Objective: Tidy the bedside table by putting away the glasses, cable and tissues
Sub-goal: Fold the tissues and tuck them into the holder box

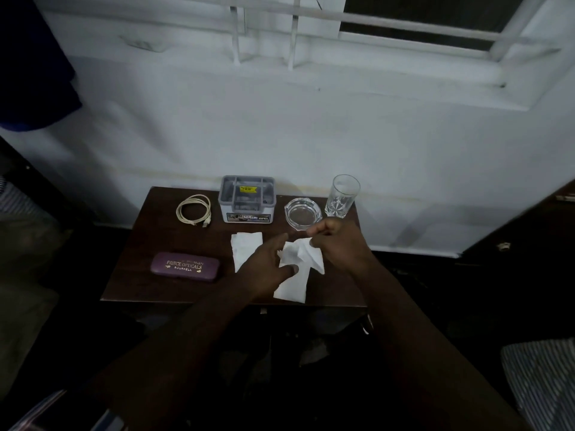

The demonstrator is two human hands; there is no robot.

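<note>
Tissues lie near the front of the dark wooden surface point(130, 275), and both hands work on one of them. A crumpled tissue point(300, 253) is lifted between the hands: the right hand point(337, 241) pinches its upper edge in a narrow grip of curled fingers, while the left hand point(267, 259) holds its lower part, thumb pressed against the paper. This tissue trails down to the front edge of the surface. A second, flat tissue point(244, 248) lies just left of the left hand, partly covered by it. The closed purple glasses case point(185, 266) sits well to the left, near the front. The coiled white cable point(194, 209) rests at the back left, beside a grey organiser box point(248, 199). To the right of the box stand a glass ashtray point(302, 212) and, just beside it, an upright drinking glass point(341, 195).
</note>
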